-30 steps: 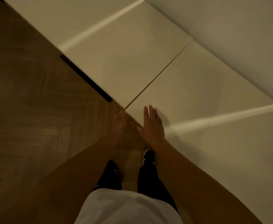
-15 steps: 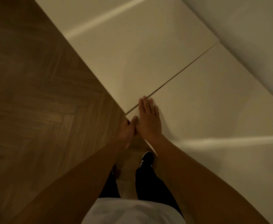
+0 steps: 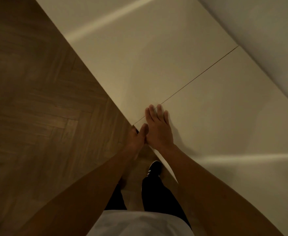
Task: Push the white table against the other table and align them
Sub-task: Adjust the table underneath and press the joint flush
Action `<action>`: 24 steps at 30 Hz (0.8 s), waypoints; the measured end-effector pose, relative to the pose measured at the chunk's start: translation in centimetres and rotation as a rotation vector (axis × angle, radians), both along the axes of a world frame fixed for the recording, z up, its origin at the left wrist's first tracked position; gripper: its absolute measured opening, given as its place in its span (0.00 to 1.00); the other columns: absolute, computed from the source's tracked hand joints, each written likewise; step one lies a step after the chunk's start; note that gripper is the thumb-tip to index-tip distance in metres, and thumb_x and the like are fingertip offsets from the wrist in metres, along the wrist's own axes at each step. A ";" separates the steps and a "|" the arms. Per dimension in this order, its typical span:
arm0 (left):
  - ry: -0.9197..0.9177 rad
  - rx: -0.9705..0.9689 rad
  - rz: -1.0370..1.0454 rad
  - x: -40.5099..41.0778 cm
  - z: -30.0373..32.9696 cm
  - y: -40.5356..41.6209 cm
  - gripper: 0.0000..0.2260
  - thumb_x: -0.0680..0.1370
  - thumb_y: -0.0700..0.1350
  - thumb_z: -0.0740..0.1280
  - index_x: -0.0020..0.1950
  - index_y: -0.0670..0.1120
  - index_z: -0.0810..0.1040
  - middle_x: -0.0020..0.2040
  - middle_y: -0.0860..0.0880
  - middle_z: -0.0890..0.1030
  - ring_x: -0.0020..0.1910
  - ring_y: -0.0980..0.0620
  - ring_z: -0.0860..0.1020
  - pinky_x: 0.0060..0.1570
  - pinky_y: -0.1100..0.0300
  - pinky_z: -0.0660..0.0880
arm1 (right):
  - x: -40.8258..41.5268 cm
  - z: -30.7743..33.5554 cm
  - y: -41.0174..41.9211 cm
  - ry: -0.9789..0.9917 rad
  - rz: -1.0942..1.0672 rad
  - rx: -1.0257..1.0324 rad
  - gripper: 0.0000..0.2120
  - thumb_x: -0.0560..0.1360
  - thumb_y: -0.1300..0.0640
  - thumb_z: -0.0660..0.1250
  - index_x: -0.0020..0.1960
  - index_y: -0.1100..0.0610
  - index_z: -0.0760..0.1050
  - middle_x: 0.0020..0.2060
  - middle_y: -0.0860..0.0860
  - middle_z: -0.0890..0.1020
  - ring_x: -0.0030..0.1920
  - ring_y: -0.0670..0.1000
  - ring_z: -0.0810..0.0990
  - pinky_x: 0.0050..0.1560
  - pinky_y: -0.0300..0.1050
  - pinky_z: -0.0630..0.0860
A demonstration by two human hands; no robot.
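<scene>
**Two white tabletops meet along a thin seam**

Head view: two white tables stand edge to edge, with only a thin dark seam [image 3: 191, 84] running between them from the near corner up toward the wall [image 3: 267, 40]. The white table [image 3: 216, 126] lies on the right of the seam and the other table [image 3: 148, 53] on the left; their front edges along the wooden herringbone floor [image 3: 37, 99] look nearly flush where they meet.

The right hand [image 3: 157, 130] lies flat, palm down and fingers spread, on the white table's near corner, with its fingertips [image 3: 150, 108] reaching across the seam. The left hand [image 3: 136, 138] is at the front edge just below that corner, its thumb up against the right hand (whether its fingers curl under the tabletop cannot be told, since they are hidden).

Below the arms, a black shoe with white stripes [image 3: 154, 169] stands on the floor just beside the table's edge, under dark trousers [image 3: 156, 196] and a white shirt [image 3: 136, 223].
</scene>
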State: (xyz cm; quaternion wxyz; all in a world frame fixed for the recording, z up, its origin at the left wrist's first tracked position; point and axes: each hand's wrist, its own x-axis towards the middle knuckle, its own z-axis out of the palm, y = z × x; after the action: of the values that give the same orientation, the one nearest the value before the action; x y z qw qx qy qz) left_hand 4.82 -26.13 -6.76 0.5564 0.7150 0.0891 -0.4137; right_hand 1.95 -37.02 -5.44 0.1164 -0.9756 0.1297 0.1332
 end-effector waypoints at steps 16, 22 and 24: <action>0.348 -0.082 0.077 0.0 3.0 0.6 0.19 0.81 0.56 0.62 0.60 0.42 0.80 0.49 0.42 0.85 0.49 0.46 0.84 0.47 0.52 0.81 | -2.7 3.2 2.4 -0.350 -0.846 0.616 0.22 0.77 0.53 0.65 0.71 0.51 0.72 0.69 0.48 0.74 0.68 0.47 0.71 0.68 0.45 0.71; 0.387 -0.020 -0.009 -0.4 5.8 1.4 0.20 0.83 0.53 0.59 0.62 0.37 0.78 0.50 0.39 0.83 0.44 0.49 0.82 0.43 0.54 0.80 | -2.8 5.4 5.8 -0.536 -1.816 1.052 0.10 0.75 0.52 0.64 0.44 0.54 0.82 0.41 0.51 0.85 0.45 0.55 0.83 0.49 0.53 0.80; 0.454 -0.008 -0.013 -0.2 6.9 1.3 0.22 0.83 0.54 0.59 0.63 0.36 0.77 0.42 0.43 0.82 0.36 0.52 0.80 0.31 0.61 0.77 | -3.0 5.7 6.7 -0.621 -2.000 1.173 0.10 0.75 0.55 0.64 0.41 0.58 0.81 0.37 0.53 0.84 0.41 0.55 0.82 0.44 0.52 0.80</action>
State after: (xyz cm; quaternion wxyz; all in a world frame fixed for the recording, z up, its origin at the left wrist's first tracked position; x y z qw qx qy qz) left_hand 4.57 -24.88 0.19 0.5224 0.6019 0.2058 -0.5678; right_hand -1.04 -30.34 0.29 0.6213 -0.2316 0.7160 -0.2184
